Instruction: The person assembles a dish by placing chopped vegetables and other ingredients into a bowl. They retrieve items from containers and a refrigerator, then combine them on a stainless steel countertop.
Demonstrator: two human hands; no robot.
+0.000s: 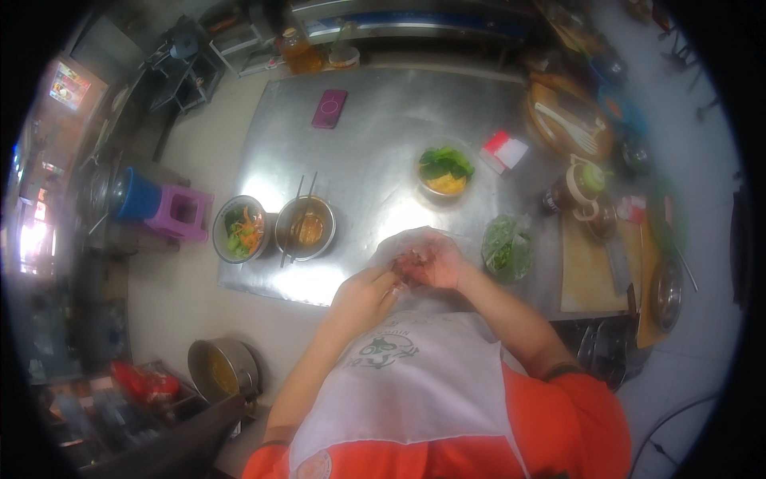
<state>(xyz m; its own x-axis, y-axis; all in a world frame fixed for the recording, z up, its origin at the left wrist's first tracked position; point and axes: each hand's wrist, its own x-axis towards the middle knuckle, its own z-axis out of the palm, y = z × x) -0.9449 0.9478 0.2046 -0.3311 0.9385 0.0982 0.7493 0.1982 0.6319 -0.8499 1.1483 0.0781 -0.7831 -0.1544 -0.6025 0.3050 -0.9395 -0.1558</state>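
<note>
At the table's near edge my two hands meet over what looks like a clear plastic bag (pixel 388 249) with small reddish-brown pieces at its mouth. My right hand (pixel 440 259) curls round the bag from the right. My left hand (pixel 363 299) has its fingertips pinched together beside it; what they hold is too small to make out. Ahead and to the left stand a steel bowl (pixel 325 238) with two chopsticks (pixel 298 215) across it and a bowl of cut vegetables (pixel 243 231). A clear bag of green leaves (pixel 507 249) lies right of my right hand.
On the steel table (pixel 359 168) are a bowl of greens and yellow pieces (pixel 445 184), a red-and-white box (pixel 503 152) and a pink phone (pixel 329 108). A cutting board (pixel 586 271) with a knife (pixel 617 267) lies at right. A pot (pixel 222 369) stands lower left, a purple stool (pixel 182 211) farther off.
</note>
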